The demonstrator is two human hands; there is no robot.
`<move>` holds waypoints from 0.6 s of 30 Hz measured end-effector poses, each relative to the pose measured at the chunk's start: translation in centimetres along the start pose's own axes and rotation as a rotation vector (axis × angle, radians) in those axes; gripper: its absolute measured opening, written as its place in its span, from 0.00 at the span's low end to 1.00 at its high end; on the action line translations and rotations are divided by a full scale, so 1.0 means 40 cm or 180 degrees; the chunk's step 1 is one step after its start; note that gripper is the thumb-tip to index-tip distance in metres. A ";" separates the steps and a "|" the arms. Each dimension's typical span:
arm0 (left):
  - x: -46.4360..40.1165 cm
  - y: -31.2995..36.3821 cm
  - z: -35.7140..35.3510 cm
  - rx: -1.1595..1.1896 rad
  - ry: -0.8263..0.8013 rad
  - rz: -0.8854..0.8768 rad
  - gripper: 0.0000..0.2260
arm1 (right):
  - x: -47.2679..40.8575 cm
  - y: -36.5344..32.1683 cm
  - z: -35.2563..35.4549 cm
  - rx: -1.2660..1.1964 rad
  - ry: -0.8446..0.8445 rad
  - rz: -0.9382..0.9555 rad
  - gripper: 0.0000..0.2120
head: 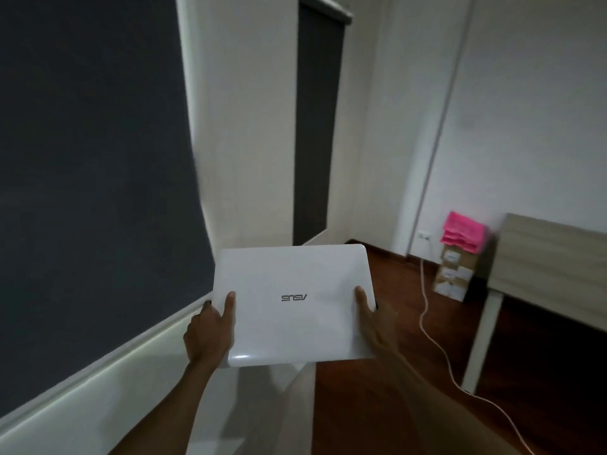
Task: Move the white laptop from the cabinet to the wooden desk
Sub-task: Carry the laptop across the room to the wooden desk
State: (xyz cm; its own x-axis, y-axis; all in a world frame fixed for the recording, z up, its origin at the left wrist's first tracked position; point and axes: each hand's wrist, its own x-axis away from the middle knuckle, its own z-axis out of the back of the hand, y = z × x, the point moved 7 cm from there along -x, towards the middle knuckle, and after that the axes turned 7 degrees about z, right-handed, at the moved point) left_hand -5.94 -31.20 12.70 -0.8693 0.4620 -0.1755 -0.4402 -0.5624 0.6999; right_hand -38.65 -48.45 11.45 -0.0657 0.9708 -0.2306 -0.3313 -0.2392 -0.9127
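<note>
White and glossy, the closed plastic laptop [292,300] is held in the air in front of the person, above the edge where the dark red-brown wooden floor [377,405] meets the white skirting of the left wall. The left hand [210,326] is clamped on its left edge, thumb lying on the lid, and the right hand [371,320] grips the right edge in the same way (the other fingers are hidden under the shell). The lid is nearly level, with the long axis going left to right; the grey logo reads upside down from the person's side. To the right stands the pale wooden desk [551,257] with a white leg, well apart from the laptop, and open floor lies between them. A thin white cable [437,343] runs over this floor. Beside the desk, small cardboard boxes [455,274] carry a stack of pink trays [463,231].
</note>
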 end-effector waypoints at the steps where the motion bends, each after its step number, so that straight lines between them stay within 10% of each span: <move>1: 0.017 0.044 -0.041 0.0019 -0.0108 -0.0067 0.32 | -0.008 0.022 0.058 0.0036 0.0140 -0.0049 0.25; 18: 0.485 0.670 -0.594 0.0596 -0.1654 -0.1337 0.27 | 0.068 0.390 0.893 0.0489 0.1922 -0.0687 0.28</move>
State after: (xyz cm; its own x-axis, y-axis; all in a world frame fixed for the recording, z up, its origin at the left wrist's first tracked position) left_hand -39.95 -53.60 11.59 -0.3929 0.9094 -0.1361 -0.6290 -0.1579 0.7612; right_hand -77.63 -48.97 8.64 0.5420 0.8062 -0.2373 -0.4115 0.0083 -0.9114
